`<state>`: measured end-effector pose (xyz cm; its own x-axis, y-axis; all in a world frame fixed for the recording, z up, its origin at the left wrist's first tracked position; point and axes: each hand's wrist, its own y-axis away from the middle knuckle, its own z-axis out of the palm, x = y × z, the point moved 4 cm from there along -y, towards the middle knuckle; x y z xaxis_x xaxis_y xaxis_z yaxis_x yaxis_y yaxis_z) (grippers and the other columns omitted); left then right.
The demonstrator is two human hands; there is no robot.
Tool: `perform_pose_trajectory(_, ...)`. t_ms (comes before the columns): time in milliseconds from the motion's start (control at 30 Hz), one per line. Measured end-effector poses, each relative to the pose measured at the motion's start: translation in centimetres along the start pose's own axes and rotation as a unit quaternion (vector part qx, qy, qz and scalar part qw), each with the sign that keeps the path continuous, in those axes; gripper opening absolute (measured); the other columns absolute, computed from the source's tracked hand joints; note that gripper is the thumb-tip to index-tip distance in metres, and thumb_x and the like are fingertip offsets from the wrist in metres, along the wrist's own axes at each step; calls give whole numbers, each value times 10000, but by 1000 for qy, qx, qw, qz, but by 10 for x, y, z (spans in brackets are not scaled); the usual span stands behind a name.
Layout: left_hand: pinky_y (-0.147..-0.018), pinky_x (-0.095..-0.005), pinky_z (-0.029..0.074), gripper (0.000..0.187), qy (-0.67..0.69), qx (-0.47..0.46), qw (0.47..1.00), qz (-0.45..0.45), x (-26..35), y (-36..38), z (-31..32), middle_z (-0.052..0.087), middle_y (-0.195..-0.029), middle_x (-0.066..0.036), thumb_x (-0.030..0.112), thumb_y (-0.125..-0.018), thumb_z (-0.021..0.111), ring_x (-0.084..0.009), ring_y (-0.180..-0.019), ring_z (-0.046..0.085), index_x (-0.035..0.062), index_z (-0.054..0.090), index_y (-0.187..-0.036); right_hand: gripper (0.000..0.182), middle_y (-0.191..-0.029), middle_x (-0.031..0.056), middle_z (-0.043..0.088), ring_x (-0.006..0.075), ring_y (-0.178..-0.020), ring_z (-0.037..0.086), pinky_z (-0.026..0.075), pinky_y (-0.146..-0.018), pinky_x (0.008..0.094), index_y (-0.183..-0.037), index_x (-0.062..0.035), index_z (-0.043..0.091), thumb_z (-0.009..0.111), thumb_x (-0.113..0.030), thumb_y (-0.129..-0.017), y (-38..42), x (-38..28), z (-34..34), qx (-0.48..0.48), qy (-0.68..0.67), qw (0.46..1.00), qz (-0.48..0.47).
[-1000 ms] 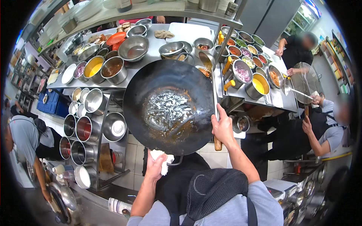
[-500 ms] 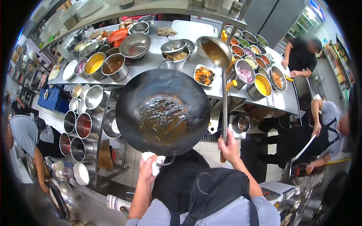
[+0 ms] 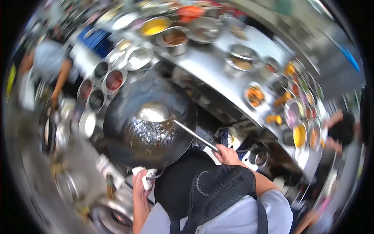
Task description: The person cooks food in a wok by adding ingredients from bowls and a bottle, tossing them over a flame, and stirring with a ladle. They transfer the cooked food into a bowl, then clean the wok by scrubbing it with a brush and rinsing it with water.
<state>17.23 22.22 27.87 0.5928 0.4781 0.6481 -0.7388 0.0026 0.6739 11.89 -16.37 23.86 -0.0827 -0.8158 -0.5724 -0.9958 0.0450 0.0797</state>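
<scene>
In the middle of the view is a large black wok (image 3: 117, 128), with shiny brown sauce and a few pale scraps on its inner surface. My left hand (image 3: 138, 183) is closed around a white cloth (image 3: 149, 182) at the wok's near loop handle. A metal ladle (image 3: 153, 112) has its bowl over the wok's inside. The fingers of my right hand (image 3: 229, 155) are wrapped around the far end of its long shaft. On the steel counter, to the right of the wok, sits a white dish (image 3: 247, 93) of cooked orange and dark food.
The steel counter (image 3: 202, 66) runs diagonally and bears many metal bowls and pots, one a pot of yellow liquid (image 3: 299, 135). Stacked pots (image 3: 114, 80) stand left of the wok. Metal cookware (image 3: 111, 216) lies at lower left. One person (image 3: 50, 58) bends at the left; another (image 3: 342, 128) stands at the right.
My view has turned, so the counter now slants away to the right. The wok has shifted left, away from the white dish. The ladle has swung from upright at the right to over the wok.
</scene>
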Motion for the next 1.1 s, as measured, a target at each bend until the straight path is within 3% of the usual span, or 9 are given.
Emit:
perform_pose_trajectory(233,-464,-271,492,38,154,211,956,131,-48,106,-57,627,-749,-54,76,-887,614,-136,-580,619,40,608,-900,293,-872,155,678,383,-751,672,542,-642,461,-1097,-83,571,710,-210,-872,-117,-56,39,-207,-52,953,-213)
perform_pose_trajectory(500,-511,-296,516,75,365,368,800,302,-130,174,-120,633,-796,-37,95,-891,640,-145,-648,637,55,618,-951,268,-808,217,658,426,-712,649,503,-611,461,-1100,-46,588,681,-203,-905,-172,-233,122,-284,-72,846,-445)
perform_pose_trajectory(600,-553,-307,526,67,419,417,734,334,-135,183,-163,628,-808,-37,91,-893,633,-156,-673,637,61,615,-951,287,-747,236,635,447,-697,634,495,-600,454,-1108,-42,582,684,-219,-907,-163,-303,157,-342,-63,820,-456)
perform_pose_trajectory(733,-527,-300,507,83,444,493,659,354,-130,195,-204,613,-807,-32,103,-893,640,-155,-668,622,87,583,-951,296,-722,226,633,360,-639,658,484,-585,409,-1120,-33,585,688,-211,-907,-144,-361,204,-394,-90,781,-476)
perform_pose_trajectory(833,-512,-297,504,132,461,513,618,376,-142,184,-252,593,-799,-19,108,-879,648,-147,-651,605,100,550,-967,375,-685,131,616,227,-583,587,471,-580,358,-1223,-12,562,665,-228,-934,-124,-413,235,-448,-90,759,-464)
perform_pose_trajectory(867,-511,-297,504,137,472,526,594,385,-143,178,-266,591,-804,-15,102,-871,648,-145,-658,603,101,551,-968,441,-697,92,586,160,-588,539,462,-576,329,-1320,-7,510,634,-212,-950,-127,-414,259,-498,-98,753,-418)
perform_pose_trajectory(967,-536,-305,509,154,509,542,538,398,-145,158,-298,589,-832,-10,86,-854,644,-142,-698,603,107,555,-978,612,-756,59,593,131,-598,537,464,-561,291,-1500,-30,332,582,-134,-951,-105,-492,266,-610,-120,678,-391)
perform_pose_trajectory(1000,-515,-300,506,155,503,551,526,407,-142,147,-306,588,-825,-27,94,-863,640,-151,-674,602,103,546,-985,641,-706,2,525,79,-565,496,434,-514,254,-1528,-37,280,572,-101,-961,-96,-525,268,-613,-102,666,-413)
perform_pose_trajectory(1100,-504,-311,507,202,499,555,499,441,-133,114,-331,585,-907,-55,106,-863,646,-171,-713,608,99,531,-1029,653,-749,75,598,110,-575,560,478,-537,285,-1511,-17,306,583,-69,-922,-97,-601,332,-519,-70,611,-594)
